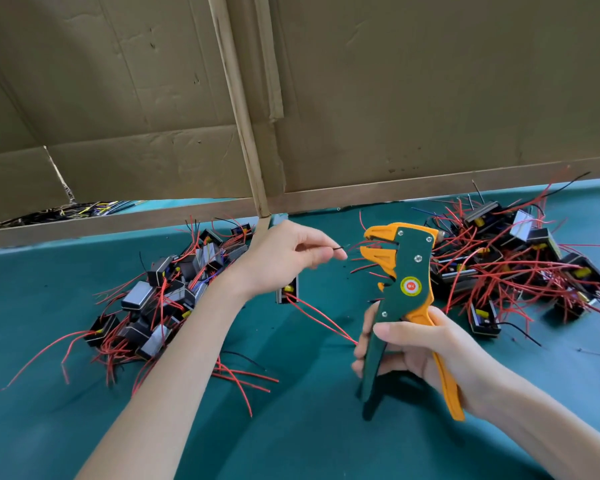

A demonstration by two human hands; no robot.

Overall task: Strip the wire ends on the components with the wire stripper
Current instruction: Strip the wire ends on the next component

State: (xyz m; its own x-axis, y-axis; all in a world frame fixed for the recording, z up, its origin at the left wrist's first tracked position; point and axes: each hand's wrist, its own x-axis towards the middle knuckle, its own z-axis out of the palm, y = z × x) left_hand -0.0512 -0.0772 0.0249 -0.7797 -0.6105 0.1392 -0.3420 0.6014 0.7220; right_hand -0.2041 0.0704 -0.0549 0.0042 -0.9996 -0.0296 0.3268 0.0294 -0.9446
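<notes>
- left hand (284, 258): thumb and forefinger pinch a thin black wire (340, 250) close to its tip; the other fingers are loosely curled.
- component (287, 292): small black block, partly hidden under the left hand, above the table. A red wire (321, 318) trails from it toward the right hand.
- right hand (426, 355): fingers wrapped round both handles of the wire stripper (407, 268), thumb on the green side. Tool upright, orange jaws parted, facing the wire tip; tip near the jaws, not in them.
- handling, judged: wire is thin, limp and light, so it bends if held far back. Pinch near the end, feed it straight in. The stripper is rigid and lever-driven; grip low on the handles.
- components look light; wires tangle easily, so one pulled out may drag its neighbours.
- left pile (167, 292) and right pile (520, 268): many similar blocks with red and some black leads; which ends are stripped is too small to tell.
- table (309, 445): teal cloth-like cover, probably soft.
- behind: cardboard sheets (430, 98) stand as a wall, with a wooden rail (395, 187) along the base.
</notes>
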